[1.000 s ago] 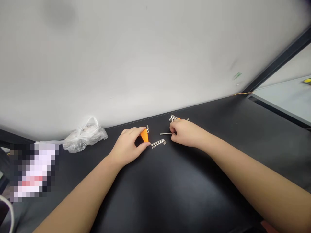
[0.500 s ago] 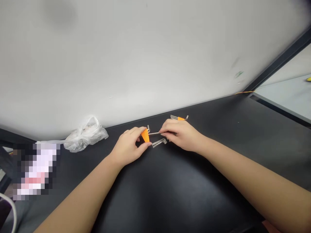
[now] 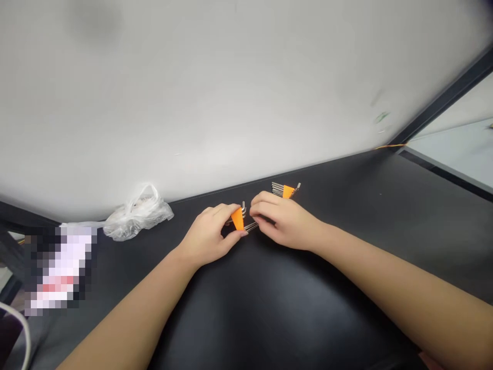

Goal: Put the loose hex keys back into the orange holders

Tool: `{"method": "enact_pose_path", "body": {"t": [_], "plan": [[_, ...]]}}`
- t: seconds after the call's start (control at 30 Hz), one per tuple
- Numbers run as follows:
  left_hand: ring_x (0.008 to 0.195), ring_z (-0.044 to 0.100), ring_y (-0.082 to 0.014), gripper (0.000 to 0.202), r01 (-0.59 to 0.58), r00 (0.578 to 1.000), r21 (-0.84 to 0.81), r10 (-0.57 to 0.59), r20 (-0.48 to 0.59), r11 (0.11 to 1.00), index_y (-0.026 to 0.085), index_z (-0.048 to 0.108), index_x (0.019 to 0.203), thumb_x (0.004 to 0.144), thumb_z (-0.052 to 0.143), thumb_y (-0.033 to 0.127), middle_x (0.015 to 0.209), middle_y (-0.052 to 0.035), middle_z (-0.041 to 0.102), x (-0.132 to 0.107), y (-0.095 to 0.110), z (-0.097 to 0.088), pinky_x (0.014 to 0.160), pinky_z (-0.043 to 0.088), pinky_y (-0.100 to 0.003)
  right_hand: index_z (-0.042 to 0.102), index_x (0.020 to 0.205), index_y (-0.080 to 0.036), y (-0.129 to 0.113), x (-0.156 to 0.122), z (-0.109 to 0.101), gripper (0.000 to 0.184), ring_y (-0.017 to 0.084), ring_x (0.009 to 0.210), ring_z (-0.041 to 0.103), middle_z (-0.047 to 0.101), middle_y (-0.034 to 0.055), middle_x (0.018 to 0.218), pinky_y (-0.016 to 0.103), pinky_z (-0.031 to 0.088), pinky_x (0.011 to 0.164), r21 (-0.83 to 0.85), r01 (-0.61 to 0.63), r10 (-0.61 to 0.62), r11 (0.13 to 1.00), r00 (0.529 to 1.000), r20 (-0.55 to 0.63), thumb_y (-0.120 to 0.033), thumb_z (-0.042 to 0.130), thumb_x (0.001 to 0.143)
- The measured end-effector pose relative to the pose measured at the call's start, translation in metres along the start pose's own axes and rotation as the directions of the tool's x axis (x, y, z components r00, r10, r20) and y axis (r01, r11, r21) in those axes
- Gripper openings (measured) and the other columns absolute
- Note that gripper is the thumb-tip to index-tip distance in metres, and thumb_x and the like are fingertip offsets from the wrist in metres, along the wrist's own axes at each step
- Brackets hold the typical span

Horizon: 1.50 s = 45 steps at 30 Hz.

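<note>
Two orange holders: near holder (image 3: 238, 219) in clenched left fingers (image 3: 220, 211), one hex key (image 3: 251, 226) in pinched right fingers (image 3: 264, 207), far holder (image 3: 288, 191) behind.

Even bright light, soft shadows, edges blurred, warped.

Orange holder (image 3: 238, 219), silver hex keys (image 3: 251, 226), black table (image 3: 269, 298), white wall (image 3: 215, 87), clear bag (image 3: 136, 213)
</note>
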<state>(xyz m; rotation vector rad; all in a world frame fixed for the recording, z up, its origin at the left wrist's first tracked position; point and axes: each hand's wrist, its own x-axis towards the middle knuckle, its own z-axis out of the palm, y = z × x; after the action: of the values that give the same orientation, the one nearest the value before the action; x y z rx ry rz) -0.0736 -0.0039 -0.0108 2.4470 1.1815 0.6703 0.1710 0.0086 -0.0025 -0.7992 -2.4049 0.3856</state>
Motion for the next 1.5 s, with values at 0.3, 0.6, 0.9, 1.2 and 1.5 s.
{"method": "enact_pose_path", "body": {"t": [0.3, 0.6, 0.9, 1.2, 1.5], "plan": [[0.092, 0.066, -0.0209, 0.045, 0.064, 0.998, -0.013, -0.064, -0.004, 0.998, 0.025, 0.055, 0.131, 0.091, 0.066, 0.041, 0.107, -0.0047, 0.068, -0.001, 0.001, 0.0, 0.085, 0.054, -0.037, 0.071, 0.091, -0.021, 0.035, -0.009, -0.01, 0.01, 0.016, 0.08, 0.062, 0.066, 0.0048, 0.096, 0.031, 0.05, 0.074, -0.009, -0.17, 0.168, 0.985, 0.964, 0.206, -0.019, 0.061, 0.091], [0.091, 0.066, -0.0219, 0.047, 0.063, 0.998, 0.008, -0.063, -0.006, 0.998, 0.024, 0.055, 0.132, 0.091, 0.067, 0.043, 0.105, -0.005, 0.068, 0.0, 0.0, 0.0, 0.089, 0.053, -0.039, 0.068, 0.083, -0.02, 0.033, -0.007, -0.006, 0.007, 0.015, 0.074, 0.06, 0.065, 0.0042, 0.089, 0.028, 0.046, 0.067, -0.108, -0.228, 0.248, 0.968, 0.942, 0.225, -0.016, 0.063, 0.086], [0.094, 0.067, -0.0212, 0.048, 0.054, 0.998, 0.023, -0.054, -0.014, 0.998, 0.024, 0.055, 0.133, 0.091, 0.067, 0.044, 0.11, -0.0043, 0.069, -0.001, -0.003, 0.001, 0.091, 0.052, -0.039, 0.055, 0.072, -0.02, 0.022, -0.01, -0.025, 0.012, 0.014, 0.06, 0.052, 0.063, 0.0027, 0.074, 0.028, 0.035, 0.054, -0.328, -0.389, 0.478, 0.86, 0.84, 0.257, -0.014, 0.061, 0.079], [0.089, 0.066, -0.0198, 0.048, 0.041, 0.998, 0.015, -0.04, -0.039, 0.999, 0.023, 0.055, 0.133, 0.091, 0.068, 0.045, 0.103, -0.0038, 0.068, -0.001, -0.003, 0.002, 0.086, 0.054, -0.037, 0.062, 0.094, -0.019, -0.001, -0.005, -0.015, 0.015, 0.013, 0.072, 0.052, 0.058, 0.0028, 0.086, 0.025, 0.041, 0.065, -0.082, -0.083, 0.097, 0.993, 0.979, 0.179, -0.009, 0.052, 0.089], [0.083, 0.063, -0.0179, 0.048, 0.009, 0.999, 0.003, -0.009, -0.038, 1.0, 0.023, 0.054, 0.135, 0.093, 0.065, 0.046, 0.102, -0.0042, 0.066, -0.003, -0.007, 0.003, 0.078, 0.054, -0.033, 0.067, 0.106, -0.019, 0.003, -0.009, -0.012, 0.023, 0.014, 0.074, 0.055, 0.062, 0.0069, 0.1, 0.026, 0.043, 0.065, -0.237, 0.022, 0.016, 0.971, 0.987, 0.157, -0.009, 0.05, 0.093]]}}
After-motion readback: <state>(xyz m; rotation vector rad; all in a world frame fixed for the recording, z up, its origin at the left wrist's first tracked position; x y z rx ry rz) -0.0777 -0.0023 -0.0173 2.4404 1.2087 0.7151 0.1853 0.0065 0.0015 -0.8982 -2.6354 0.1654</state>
